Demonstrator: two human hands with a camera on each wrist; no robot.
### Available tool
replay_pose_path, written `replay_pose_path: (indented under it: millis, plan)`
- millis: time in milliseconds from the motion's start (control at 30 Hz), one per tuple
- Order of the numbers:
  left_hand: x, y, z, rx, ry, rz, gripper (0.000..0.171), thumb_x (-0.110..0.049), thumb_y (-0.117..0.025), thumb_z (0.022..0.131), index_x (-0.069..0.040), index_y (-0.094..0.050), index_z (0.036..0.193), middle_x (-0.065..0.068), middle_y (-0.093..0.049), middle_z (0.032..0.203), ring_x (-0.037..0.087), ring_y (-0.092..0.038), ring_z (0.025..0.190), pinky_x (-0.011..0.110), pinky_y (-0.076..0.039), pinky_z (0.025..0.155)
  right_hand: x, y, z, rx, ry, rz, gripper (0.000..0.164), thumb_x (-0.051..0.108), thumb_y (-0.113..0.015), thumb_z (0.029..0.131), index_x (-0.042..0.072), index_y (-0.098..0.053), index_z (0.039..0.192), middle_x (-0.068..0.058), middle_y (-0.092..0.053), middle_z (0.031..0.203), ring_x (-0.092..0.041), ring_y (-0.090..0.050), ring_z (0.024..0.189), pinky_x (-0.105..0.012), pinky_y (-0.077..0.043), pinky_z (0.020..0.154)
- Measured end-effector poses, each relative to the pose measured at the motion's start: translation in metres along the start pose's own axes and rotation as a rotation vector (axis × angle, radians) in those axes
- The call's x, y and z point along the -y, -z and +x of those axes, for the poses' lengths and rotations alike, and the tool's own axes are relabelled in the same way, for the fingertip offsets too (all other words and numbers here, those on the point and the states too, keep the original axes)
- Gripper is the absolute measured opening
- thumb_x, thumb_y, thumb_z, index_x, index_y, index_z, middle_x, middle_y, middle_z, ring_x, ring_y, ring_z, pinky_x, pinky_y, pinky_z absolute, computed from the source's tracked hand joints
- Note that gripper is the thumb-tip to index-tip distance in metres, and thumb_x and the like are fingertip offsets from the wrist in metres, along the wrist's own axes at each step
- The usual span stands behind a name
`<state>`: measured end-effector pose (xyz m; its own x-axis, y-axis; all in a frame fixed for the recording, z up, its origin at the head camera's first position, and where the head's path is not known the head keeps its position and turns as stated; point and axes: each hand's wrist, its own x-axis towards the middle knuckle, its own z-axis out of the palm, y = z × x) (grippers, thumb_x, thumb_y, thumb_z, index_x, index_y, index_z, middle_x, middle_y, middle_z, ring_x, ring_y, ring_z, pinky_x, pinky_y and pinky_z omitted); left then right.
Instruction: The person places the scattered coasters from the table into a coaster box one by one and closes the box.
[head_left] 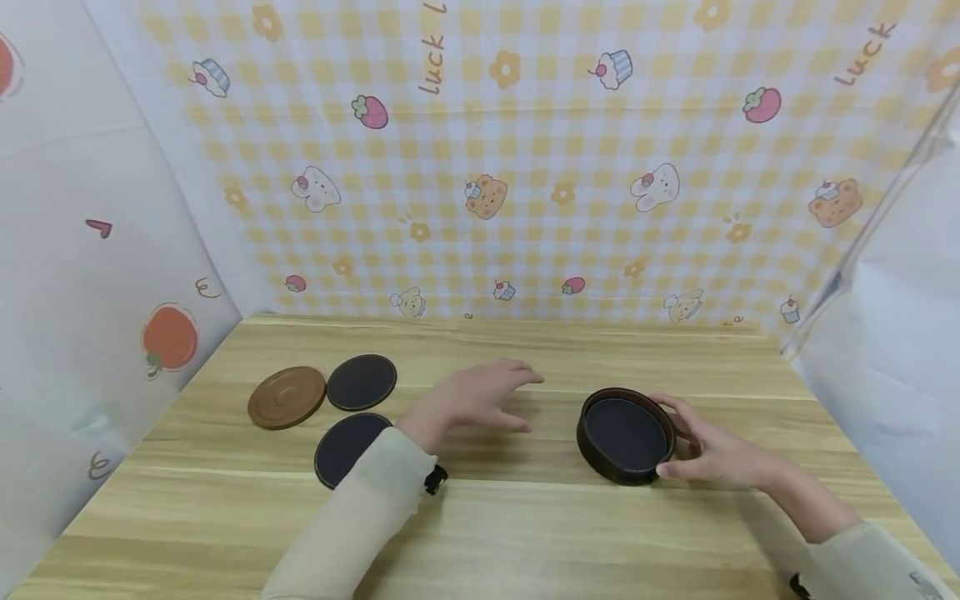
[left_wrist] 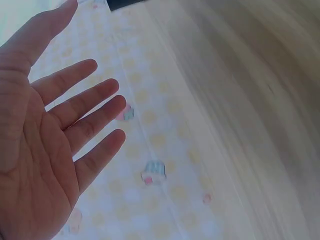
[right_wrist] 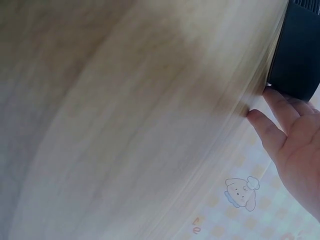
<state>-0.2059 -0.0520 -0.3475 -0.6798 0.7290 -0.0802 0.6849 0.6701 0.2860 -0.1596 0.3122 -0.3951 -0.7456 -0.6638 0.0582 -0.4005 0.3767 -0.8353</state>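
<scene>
Before me a wooden table (head_left: 562,542) of striped grain, behind it a yellow-checked cloth (head_left: 420,167) with cartoon prints, at my left a white printed sheet (head_left: 75,308), at my right a white covering (head_left: 900,333)

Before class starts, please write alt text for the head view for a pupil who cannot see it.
At a wood-grain table, a person's right hand holds the side of a round, dark container, while the open left hand hovers nearby. Further left lie a brown disc and two black discs.

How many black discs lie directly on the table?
2: a far disc beside the brown disc, a near disc partly behind the left sleeve; more may be hidden.
</scene>
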Motion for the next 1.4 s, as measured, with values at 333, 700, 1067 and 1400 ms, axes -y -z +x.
replay_pose_path:
  millis: [333,700,1067,1400]
  plan:
    - [0.029,0.013,-0.059,-0.051,0.124,-0.043,0.069,-0.040,-0.071,0.091,-0.012,-0.046,0.149,0.008,-0.045,0.153,0.027,-0.043,0.142,0.044,-0.038,0.114,0.000,-0.002,-0.001,-0.014,-0.017,-0.011,0.086,0.010,-0.074,0.088,-0.004,-0.017,0.151,-0.036,-0.049,0.139,0.010,-0.048,0.124,-0.012,-0.040,0.096]
    - [0.055,0.007,-0.127,-0.108,0.209,0.033,0.066,-0.038,-0.072,0.089,-0.009,-0.051,0.143,0.013,-0.051,0.146,0.032,-0.049,0.135,0.049,-0.046,0.103,0.000,0.000,-0.002,-0.012,-0.039,-0.022,0.086,0.011,-0.074,0.089,-0.002,-0.017,0.152,-0.034,-0.047,0.142,0.012,-0.045,0.126,-0.011,-0.038,0.097]
    - [0.074,-0.009,-0.173,-0.131,0.296,0.019,0.068,-0.040,-0.077,0.084,-0.006,-0.056,0.138,0.016,-0.053,0.143,0.038,-0.049,0.134,0.053,-0.047,0.101,0.000,0.000,-0.004,0.000,-0.052,-0.024,0.087,0.013,-0.073,0.089,-0.002,-0.016,0.153,-0.034,-0.046,0.143,0.011,-0.045,0.126,-0.011,-0.038,0.097]
    - [0.081,-0.013,-0.184,-0.111,0.328,0.030,0.077,-0.044,-0.082,0.078,-0.008,-0.054,0.140,0.019,-0.052,0.143,0.041,-0.050,0.132,0.056,-0.047,0.099,-0.001,0.000,0.000,-0.003,-0.013,-0.013,0.084,0.009,-0.072,0.090,-0.002,-0.017,0.152,-0.033,-0.048,0.141,0.011,-0.046,0.126,-0.010,-0.038,0.097]
